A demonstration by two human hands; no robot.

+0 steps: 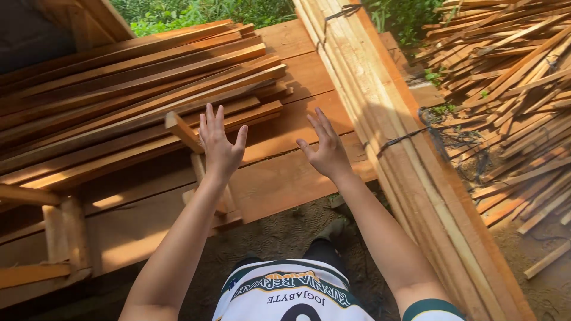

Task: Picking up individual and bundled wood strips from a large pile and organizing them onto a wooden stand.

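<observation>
- A person in a white and green jersey is reaching both bare arms out over a stack of wide reddish planks (297, 172) in an outdoor timber yard.
- The left hand (219, 145) is hovering with fingers spread wide and gripping nothing, just in front of the cut end of a short wooden batten (181, 131) that is jutting from the pile.
- The right hand (324, 148) is likewise open and empty, poised above the planks and near a wire-tied bundle of pale boards (380, 119) that is running diagonally past it.
- A loose heap of thin red slats (131, 89) is lying across the planks to the left; scattered offcuts (511, 89) are littering the ground on the right.
- Risk, as it appears: bare skin is meeting rough-sawn edges, so splinters look likely, and the loosely piled slats could slide if the batten is jostled.
- The binding wire's loose ends could also be snagging a wrist.
</observation>
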